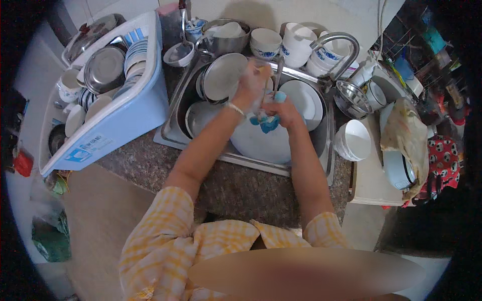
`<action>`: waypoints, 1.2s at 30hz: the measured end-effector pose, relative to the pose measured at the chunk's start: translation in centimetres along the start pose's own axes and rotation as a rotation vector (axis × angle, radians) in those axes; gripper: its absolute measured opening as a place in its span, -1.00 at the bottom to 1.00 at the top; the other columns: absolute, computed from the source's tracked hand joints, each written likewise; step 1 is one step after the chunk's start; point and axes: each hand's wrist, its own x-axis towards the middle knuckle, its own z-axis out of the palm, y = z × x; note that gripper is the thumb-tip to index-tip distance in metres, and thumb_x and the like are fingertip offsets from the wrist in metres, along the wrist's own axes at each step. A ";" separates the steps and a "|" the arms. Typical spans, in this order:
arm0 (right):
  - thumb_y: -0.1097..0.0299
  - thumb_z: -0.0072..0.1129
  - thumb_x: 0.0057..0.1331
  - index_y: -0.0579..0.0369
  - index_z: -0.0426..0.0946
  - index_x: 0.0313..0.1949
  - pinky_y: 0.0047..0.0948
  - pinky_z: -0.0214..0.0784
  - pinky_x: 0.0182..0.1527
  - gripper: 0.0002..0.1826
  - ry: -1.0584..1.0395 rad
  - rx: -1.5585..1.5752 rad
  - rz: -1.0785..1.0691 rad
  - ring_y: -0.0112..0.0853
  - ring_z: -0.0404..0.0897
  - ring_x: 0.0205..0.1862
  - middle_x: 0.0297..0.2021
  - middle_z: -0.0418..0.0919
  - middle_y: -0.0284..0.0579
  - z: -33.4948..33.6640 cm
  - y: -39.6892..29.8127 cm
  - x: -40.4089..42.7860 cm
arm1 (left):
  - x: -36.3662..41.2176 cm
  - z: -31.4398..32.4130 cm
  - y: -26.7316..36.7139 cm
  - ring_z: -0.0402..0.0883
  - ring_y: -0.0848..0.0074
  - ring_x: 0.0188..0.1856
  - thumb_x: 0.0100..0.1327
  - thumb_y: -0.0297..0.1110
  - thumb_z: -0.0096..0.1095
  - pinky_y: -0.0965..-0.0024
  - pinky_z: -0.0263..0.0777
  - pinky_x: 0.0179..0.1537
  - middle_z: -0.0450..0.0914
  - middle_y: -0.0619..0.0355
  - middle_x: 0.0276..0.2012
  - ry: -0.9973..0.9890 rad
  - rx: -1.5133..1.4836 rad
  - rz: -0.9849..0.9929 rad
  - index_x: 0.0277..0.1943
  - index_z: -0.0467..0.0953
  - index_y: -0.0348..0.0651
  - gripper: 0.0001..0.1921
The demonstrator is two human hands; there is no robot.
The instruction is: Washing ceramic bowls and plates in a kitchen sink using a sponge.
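Note:
My left hand (253, 77), blurred by motion, is over the middle of the sink (169, 122); what it grips is unclear. My right hand (286, 112) holds a bunched blue cloth or sponge (269, 125) just below it. Between the hands are thin utensil-like shapes too blurred to name. Beneath them lies a large pale round dish or lid (260, 145). To the left in the sink are a pan-like round vessel (225, 77) and another pale dish (201, 116). White plates (303, 99) lean at the right.
A blue-sided crate (124, 128) full of dishes stands left. Behind the sink are a ladle in a bowl (180, 54), a steel pot (228, 43) and stacked bowls (265, 43). A curved faucet (354, 49), a steel strainer or bowl (354, 98) and white bowls (356, 141) are right.

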 end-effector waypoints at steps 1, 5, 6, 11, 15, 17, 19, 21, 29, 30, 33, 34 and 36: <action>0.40 0.28 -0.19 0.13 0.45 -0.49 -0.53 0.25 -0.51 -0.76 0.055 -0.009 -0.014 -0.49 0.42 -0.59 -0.61 0.46 -0.26 0.4 -0.3 0.0 | 2.0 -0.8 -0.2 0.45 0.42 -0.36 0.06 -0.18 0.13 0.41 0.32 -0.25 0.51 0.05 -0.42 0.064 0.151 0.104 -0.15 0.37 -0.39 -0.58; 0.41 0.31 -0.22 0.16 0.45 -0.50 -0.47 0.28 -0.51 -0.75 0.172 0.172 -0.063 -0.50 0.42 -0.57 -0.60 0.47 -0.24 0.4 0.5 0.9 | 12.2 -3.1 0.1 0.48 0.14 -0.27 -0.02 -0.17 0.15 0.25 0.33 -0.19 0.50 -0.15 -0.35 0.332 0.873 0.586 -0.18 0.40 -0.40 -0.55; 0.41 0.31 -0.22 0.16 0.45 -0.50 -0.47 0.28 -0.51 -0.75 0.173 0.187 -0.072 -0.50 0.42 -0.57 -0.60 0.47 -0.24 0.6 0.3 0.9 | 14.1 -4.0 -0.1 0.47 0.10 -0.24 -0.04 -0.16 0.15 0.21 0.34 -0.15 0.49 -0.16 -0.31 0.241 1.021 0.564 -0.18 0.42 -0.38 -0.55; 0.43 0.28 -0.17 0.19 0.43 -0.38 -0.48 0.34 -0.42 -0.69 0.146 -0.066 -0.167 -0.43 0.48 -0.48 -0.50 0.49 -0.20 0.4 0.5 0.7 | 19.6 -5.2 -1.4 0.49 0.12 -0.23 -0.01 -0.19 0.01 0.23 0.36 -0.18 0.51 -0.12 -0.29 -0.357 1.427 0.331 -0.30 0.49 -0.31 -0.66; 0.46 0.27 -0.16 0.19 0.42 -0.35 -0.48 0.35 -0.43 -0.68 0.316 -0.117 -0.141 -0.44 0.48 -0.49 -0.51 0.48 -0.19 2.2 1.0 1.6 | 22.9 -8.4 -2.8 0.52 0.14 -0.29 -0.02 -0.26 -0.03 0.21 0.39 -0.27 0.54 -0.06 -0.37 -0.431 1.671 0.422 -0.41 0.52 -0.27 -0.73; 0.45 0.26 -0.15 0.19 0.41 -0.36 -0.49 0.35 -0.44 -0.69 0.141 -0.073 -0.242 -0.46 0.48 -0.49 -0.51 0.48 -0.19 2.6 0.9 2.2 | 23.8 -9.3 -2.8 0.45 0.16 -0.09 0.07 -0.24 -0.12 0.24 0.32 -0.08 0.46 -0.04 -0.13 -0.501 1.772 0.231 -0.19 0.50 -0.22 -0.66; 0.45 0.27 -0.15 0.19 0.41 -0.36 -0.49 0.35 -0.44 -0.69 0.229 -0.083 -0.189 -0.46 0.48 -0.49 -0.51 0.48 -0.19 0.3 4.4 3.8 | 23.1 -6.0 -3.2 0.45 0.17 -0.08 0.05 -0.21 -0.08 0.22 0.32 -0.09 0.46 -0.11 -0.14 -0.421 1.495 0.018 -0.25 0.51 -0.27 -0.66; 0.45 0.27 -0.15 0.20 0.41 -0.37 -0.48 0.35 -0.45 -0.69 0.295 -0.087 -0.143 -0.47 0.47 -0.49 -0.50 0.48 -0.19 -1.0 5.8 3.7 | 22.6 -4.1 -3.3 0.46 0.16 -0.11 0.04 -0.20 -0.05 0.23 0.33 -0.12 0.47 -0.14 -0.18 -0.577 1.384 -0.024 -0.27 0.51 -0.28 -0.67; 0.41 0.29 -0.17 0.21 0.40 -0.39 -0.47 0.35 -0.44 -0.67 0.356 -0.249 -0.186 -0.46 0.46 -0.50 -0.49 0.47 -0.16 1.4 4.6 4.7 | 22.1 -10.2 -1.9 0.52 0.22 -0.36 0.08 -0.30 0.01 0.26 0.34 -0.31 0.50 -0.18 -0.32 -0.604 1.322 0.325 -0.30 0.49 -0.35 -0.73; 0.41 0.29 -0.17 0.21 0.40 -0.39 -0.47 0.35 -0.44 -0.67 0.402 -0.245 -0.145 -0.46 0.46 -0.50 -0.49 0.47 -0.16 -0.7 5.4 3.8 | 18.9 -5.6 -1.4 0.51 0.22 -0.31 0.03 -0.28 0.08 0.32 0.35 -0.26 0.50 -0.16 -0.28 -0.390 1.062 0.295 -0.20 0.45 -0.35 -0.67; 0.37 0.32 -0.22 0.21 0.36 -0.35 -0.47 0.36 -0.42 -0.58 0.165 -0.032 -0.070 -0.44 0.46 -0.47 -0.46 0.44 -0.16 1.4 0.9 1.5 | 10.9 -5.0 0.6 0.48 0.31 -0.18 -0.06 -0.32 0.23 0.37 0.34 -0.15 0.49 -0.11 -0.21 0.074 0.434 0.279 -0.02 0.32 -0.39 -0.48; 0.38 0.32 -0.23 0.21 0.34 -0.33 -0.47 0.35 -0.42 -0.56 0.243 -0.064 -0.144 -0.45 0.46 -0.47 -0.45 0.43 -0.17 1.8 0.5 1.0 | 8.1 -4.6 0.3 0.48 0.35 -0.19 -0.07 -0.35 0.26 0.39 0.34 -0.16 0.50 -0.06 -0.23 0.069 0.344 0.242 -0.02 0.32 -0.40 -0.47; 0.39 0.32 -0.24 0.21 0.32 -0.32 -0.47 0.35 -0.42 -0.53 0.310 -0.094 -0.219 -0.45 0.46 -0.46 -0.45 0.42 -0.18 2.3 0.5 0.8 | 2.4 -3.5 -0.4 0.44 0.47 -0.23 -0.02 -0.36 0.21 0.45 0.33 -0.22 0.47 0.06 -0.24 -0.026 0.075 0.030 -0.10 0.35 -0.34 -0.59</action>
